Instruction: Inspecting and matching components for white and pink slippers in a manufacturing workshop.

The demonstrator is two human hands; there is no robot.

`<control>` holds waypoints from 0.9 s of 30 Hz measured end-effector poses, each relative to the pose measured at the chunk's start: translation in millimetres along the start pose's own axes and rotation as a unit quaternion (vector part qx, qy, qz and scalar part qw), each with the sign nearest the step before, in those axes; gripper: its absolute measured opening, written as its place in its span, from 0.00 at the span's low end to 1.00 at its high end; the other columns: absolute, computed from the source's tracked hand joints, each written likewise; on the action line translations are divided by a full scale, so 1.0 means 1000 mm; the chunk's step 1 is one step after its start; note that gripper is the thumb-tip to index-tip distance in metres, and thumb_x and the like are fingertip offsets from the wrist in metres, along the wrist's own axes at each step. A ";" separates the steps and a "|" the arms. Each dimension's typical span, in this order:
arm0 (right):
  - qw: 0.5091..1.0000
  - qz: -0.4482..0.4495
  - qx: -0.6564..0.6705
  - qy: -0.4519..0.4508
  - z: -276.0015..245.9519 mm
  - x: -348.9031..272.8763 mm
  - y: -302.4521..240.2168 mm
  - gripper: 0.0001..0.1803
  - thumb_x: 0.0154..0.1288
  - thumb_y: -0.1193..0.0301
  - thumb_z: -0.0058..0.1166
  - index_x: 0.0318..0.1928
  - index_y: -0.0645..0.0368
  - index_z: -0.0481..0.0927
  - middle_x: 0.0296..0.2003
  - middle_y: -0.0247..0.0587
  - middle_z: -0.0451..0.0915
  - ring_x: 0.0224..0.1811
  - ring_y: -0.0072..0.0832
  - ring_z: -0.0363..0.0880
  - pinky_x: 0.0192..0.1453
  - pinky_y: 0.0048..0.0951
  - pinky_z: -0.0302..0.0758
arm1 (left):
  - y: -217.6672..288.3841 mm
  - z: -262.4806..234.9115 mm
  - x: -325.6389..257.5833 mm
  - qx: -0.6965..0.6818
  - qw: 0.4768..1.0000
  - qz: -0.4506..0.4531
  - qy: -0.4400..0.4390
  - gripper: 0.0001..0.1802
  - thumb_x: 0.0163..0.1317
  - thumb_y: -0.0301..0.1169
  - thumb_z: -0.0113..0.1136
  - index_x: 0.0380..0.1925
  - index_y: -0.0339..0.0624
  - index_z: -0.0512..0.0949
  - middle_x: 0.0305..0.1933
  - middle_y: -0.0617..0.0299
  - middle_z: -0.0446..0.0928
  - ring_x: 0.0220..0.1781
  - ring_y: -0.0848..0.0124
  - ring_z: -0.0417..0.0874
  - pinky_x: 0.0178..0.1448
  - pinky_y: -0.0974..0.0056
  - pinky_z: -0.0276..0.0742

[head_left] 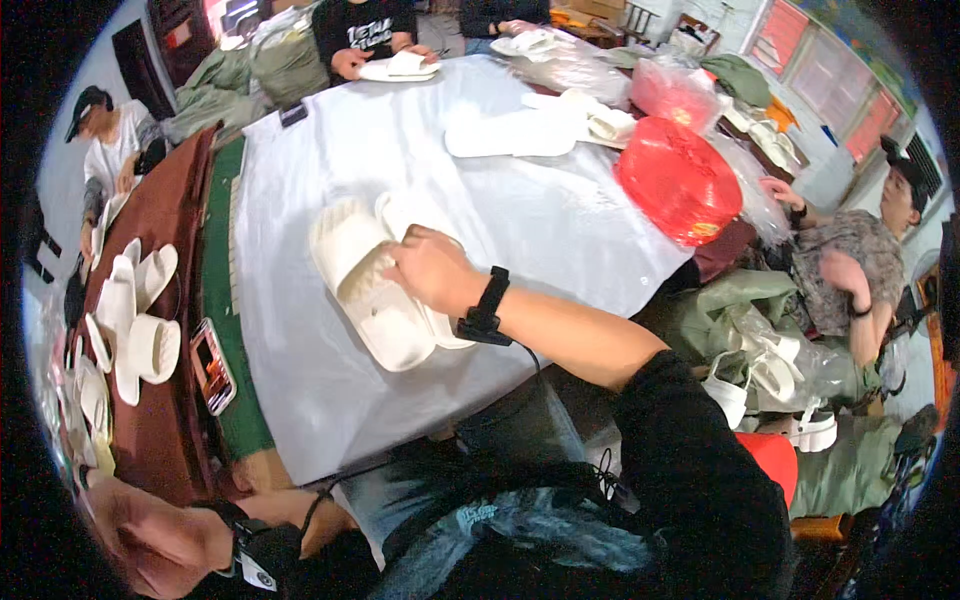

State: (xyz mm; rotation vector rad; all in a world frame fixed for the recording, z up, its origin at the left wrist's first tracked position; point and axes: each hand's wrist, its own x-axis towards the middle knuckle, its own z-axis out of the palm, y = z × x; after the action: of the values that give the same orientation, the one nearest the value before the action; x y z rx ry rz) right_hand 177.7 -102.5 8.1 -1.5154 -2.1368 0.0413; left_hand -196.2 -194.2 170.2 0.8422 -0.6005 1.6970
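Note:
Two white slide slippers (372, 300) lie side by side on the white cloth of the table (300, 180). My right hand (430, 268) comes in from the right with a black wrist strap on it. It lies over the pair, fingers curled onto the nearer slipper's strap. My left hand (150, 540) is low at the bottom left, below the table's edge, also with a black wrist strap. Its fingers are blurred and I cannot see whether it holds anything.
More white slippers (510, 130) and a red plastic bag (680, 180) lie farther along the table. A phone (212, 365) rests on the green strip at the left, beside a brown table with several slippers (140, 320). Three other people sit around. Bags of white sandals (770, 370) are at the right.

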 end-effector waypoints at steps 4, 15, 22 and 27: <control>0.981 0.047 -0.099 0.162 -0.071 -0.016 0.053 0.22 0.64 0.65 0.56 0.56 0.65 0.76 0.35 0.58 0.81 0.42 0.52 0.77 0.46 0.45 0.76 | -0.019 -0.017 -0.022 0.096 0.995 -0.025 0.018 0.04 0.69 0.28 0.44 0.36 0.42 0.68 0.24 0.67 0.59 0.28 0.75 0.64 0.38 0.68 0.64; 0.814 0.445 -0.367 0.070 -0.279 -0.171 0.298 0.20 0.66 0.58 0.50 0.54 0.53 0.77 0.45 0.55 0.81 0.48 0.49 0.79 0.55 0.48 0.74 | -0.101 -0.040 -0.052 0.321 0.938 -0.126 0.028 0.08 0.75 0.33 0.48 0.39 0.41 0.67 0.22 0.69 0.59 0.25 0.79 0.59 0.32 0.72 0.57; 0.823 0.353 -0.425 0.131 -0.249 -0.152 0.232 0.23 0.63 0.59 0.55 0.56 0.54 0.77 0.48 0.54 0.80 0.49 0.51 0.79 0.53 0.46 0.75 | -0.131 -0.042 -0.060 0.407 0.892 -0.188 0.063 0.07 0.73 0.33 0.51 0.41 0.40 0.70 0.24 0.64 0.69 0.27 0.74 0.71 0.34 0.68 0.69; 0.978 0.105 0.156 0.087 -0.164 -0.073 0.087 0.24 0.65 0.70 0.57 0.62 0.55 0.76 0.49 0.42 0.81 0.32 0.23 0.76 0.39 0.26 0.73 | -0.159 -0.042 -0.078 0.413 0.868 -0.261 0.092 0.06 0.69 0.31 0.56 0.40 0.42 0.72 0.25 0.64 0.70 0.27 0.72 0.73 0.34 0.65 0.73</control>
State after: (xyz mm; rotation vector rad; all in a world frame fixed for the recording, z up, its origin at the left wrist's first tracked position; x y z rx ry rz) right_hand 341.0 -177.6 94.6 -1.4884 -1.7338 0.2940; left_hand -41.4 -165.4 78.8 1.2696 0.5206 1.4649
